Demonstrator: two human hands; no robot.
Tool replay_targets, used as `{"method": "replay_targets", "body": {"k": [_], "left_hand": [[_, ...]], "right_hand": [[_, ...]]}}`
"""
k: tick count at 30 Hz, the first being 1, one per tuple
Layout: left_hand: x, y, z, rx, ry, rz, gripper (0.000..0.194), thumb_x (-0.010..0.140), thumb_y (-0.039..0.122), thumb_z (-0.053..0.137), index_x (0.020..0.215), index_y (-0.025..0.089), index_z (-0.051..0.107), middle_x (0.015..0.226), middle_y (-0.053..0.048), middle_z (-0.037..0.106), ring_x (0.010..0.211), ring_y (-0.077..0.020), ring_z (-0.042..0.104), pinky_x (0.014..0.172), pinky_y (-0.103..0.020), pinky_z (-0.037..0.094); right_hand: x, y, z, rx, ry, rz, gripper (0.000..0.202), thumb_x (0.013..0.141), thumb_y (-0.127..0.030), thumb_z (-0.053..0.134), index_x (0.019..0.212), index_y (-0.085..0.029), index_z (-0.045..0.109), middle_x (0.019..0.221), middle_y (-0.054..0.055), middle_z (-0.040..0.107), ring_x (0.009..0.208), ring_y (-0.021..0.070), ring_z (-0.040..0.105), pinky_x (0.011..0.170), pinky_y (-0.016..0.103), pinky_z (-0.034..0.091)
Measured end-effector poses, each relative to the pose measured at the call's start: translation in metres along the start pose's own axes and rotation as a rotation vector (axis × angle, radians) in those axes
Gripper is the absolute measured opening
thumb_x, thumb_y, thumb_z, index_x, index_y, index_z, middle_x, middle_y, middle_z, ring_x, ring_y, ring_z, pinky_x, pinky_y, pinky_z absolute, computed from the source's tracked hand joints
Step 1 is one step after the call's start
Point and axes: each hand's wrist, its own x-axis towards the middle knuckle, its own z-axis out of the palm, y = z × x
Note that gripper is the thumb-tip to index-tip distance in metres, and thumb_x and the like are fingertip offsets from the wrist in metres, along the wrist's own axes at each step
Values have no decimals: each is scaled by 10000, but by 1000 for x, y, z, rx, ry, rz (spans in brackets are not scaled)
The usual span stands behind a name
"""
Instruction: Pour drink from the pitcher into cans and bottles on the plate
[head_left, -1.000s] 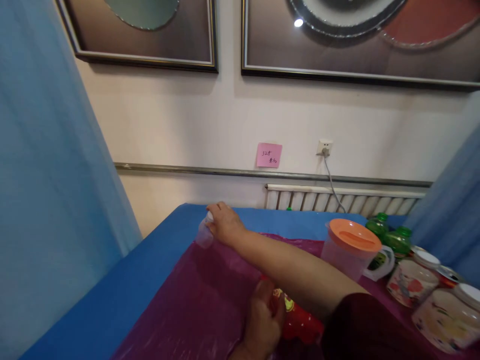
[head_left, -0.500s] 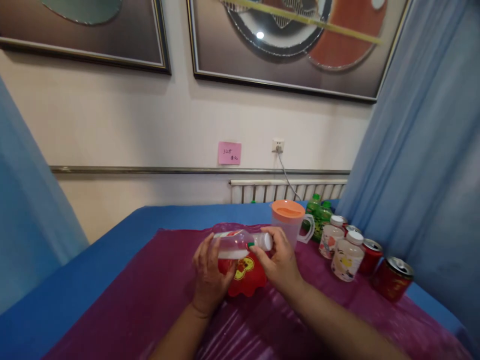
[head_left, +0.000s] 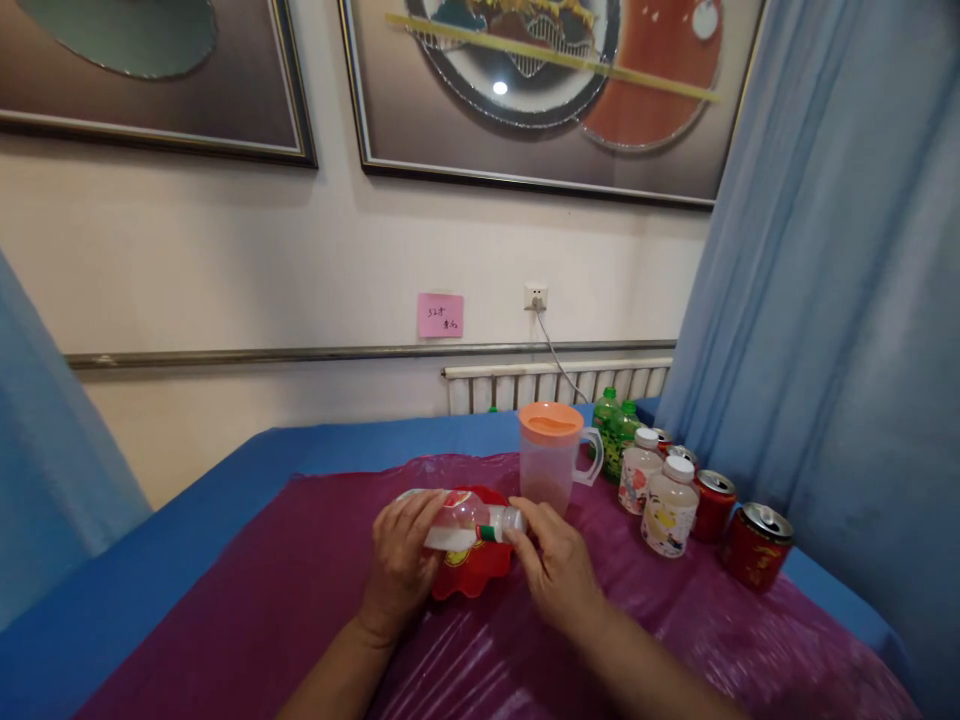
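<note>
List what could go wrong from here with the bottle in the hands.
1. The clear bottle is held sideways by the left hand, with the right hand at its cap; if the cap loosened, any contents might spill toward the red scalloped item.
2. The right hand is close to the pitcher, so a sudden jerk might knock it.

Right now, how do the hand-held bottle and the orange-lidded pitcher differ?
Pose: the bottle is held sideways by the left hand and right hand; the pitcher stands upright on the purple sheet.
Shape: the bottle is slim; the pitcher is wider, with a side handle.
Top: the bottle has a small whitish cap; the pitcher has an orange lid.
Both look translucent.
</note>
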Motion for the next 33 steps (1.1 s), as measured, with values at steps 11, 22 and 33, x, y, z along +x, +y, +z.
{"method": "replay_targets", "body": {"k": [11, 22, 33], "left_hand": [[3, 1, -5, -31, -27, 43, 502, 880, 200, 560, 1379, 252, 552, 1231, -91, 711, 1138, -274, 630, 1014, -427, 405], [-7, -5, 3, -77, -118, 5, 516, 892, 293, 578, 1402, 233, 528, 1274, -113, 694, 1161, -287, 623, 1035, -447, 431], [1, 2, -1, -55, -145, 22, 494, 897, 281, 584, 1388, 228, 560, 1274, -101, 697, 1182, -277, 612, 1071, -430, 400]], "right_hand": [[-15, 22, 1, -10, -23, -94, 393, 1005, -238, 457, 1394, -229, 503, 1005, 95, 670, 871, 221, 678, 770, 346, 589], [-16, 22, -18, -15, -76, -253, 574, 927, -101, 508, 1444, -348, 467, 1421, 105, 532, 1274, 251, 570, 1004, 455, 540], [-6, 21, -25, 28, -145, -101, 336, 966, -207, 534, 1300, -239, 556, 1166, 104, 654, 1056, 228, 648, 902, 387, 572]]}}
